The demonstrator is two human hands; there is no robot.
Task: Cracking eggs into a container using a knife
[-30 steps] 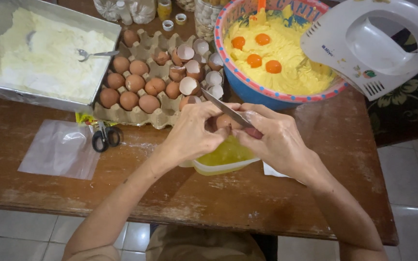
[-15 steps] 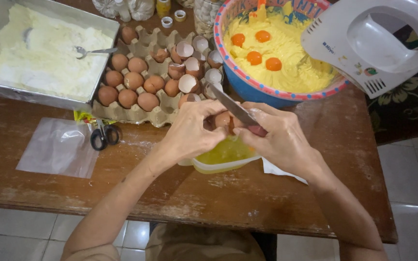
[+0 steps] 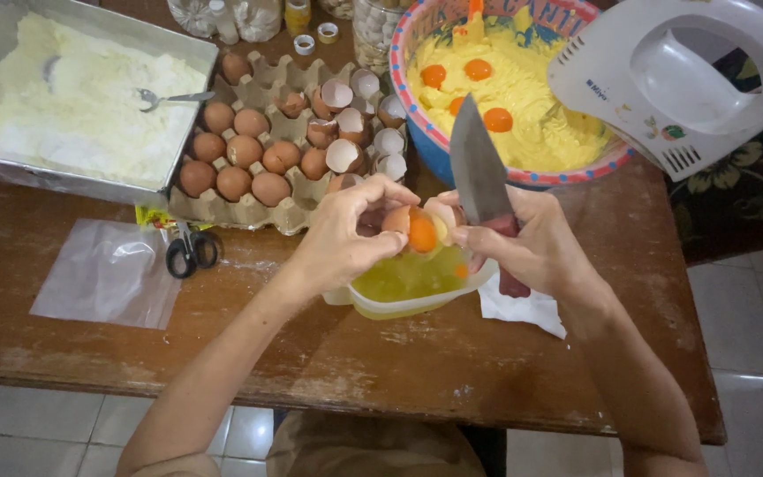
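1. The left hand (image 3: 346, 237) pinched one brown half of the cracked egg (image 3: 410, 225), fingers curled snug around the shell
2. The right hand (image 3: 532, 243) gripped the other half with its fingertips and, in the same fist, held the knife (image 3: 479, 172)
3. The egg sat between both hands, just above the small clear plastic tub (image 3: 408, 296) near the table's front edge; a round, glossy orange yolk showed in the split, and the two shell halves lay side by side, left to right
4. The knife's flat grey metal blade pointed away, towards the far side, long axis running near to far; its dark red handle end poked out below the fist
5. The tub held runny, yellowish egg white, smooth and wet
6. Behind the hands, a rough grey cardboard egg tray (image 3: 249, 208) carried whole brown eggs on its left and empty cracked shells on its right
7. Far right, a blue bowl with a pink rim (image 3: 434, 146) held thick yellow batter with whole yolks on top, a white hand mixer (image 3: 682, 84) resting over it
8. Far left, a metal pan (image 3: 11, 163) of pale powdery flour held a spoon (image 3: 165, 97)
9. Black-handled scissors (image 3: 189, 250) lay beside a clear plastic bag (image 3: 108, 274) on the worn wooden table (image 3: 399, 362)
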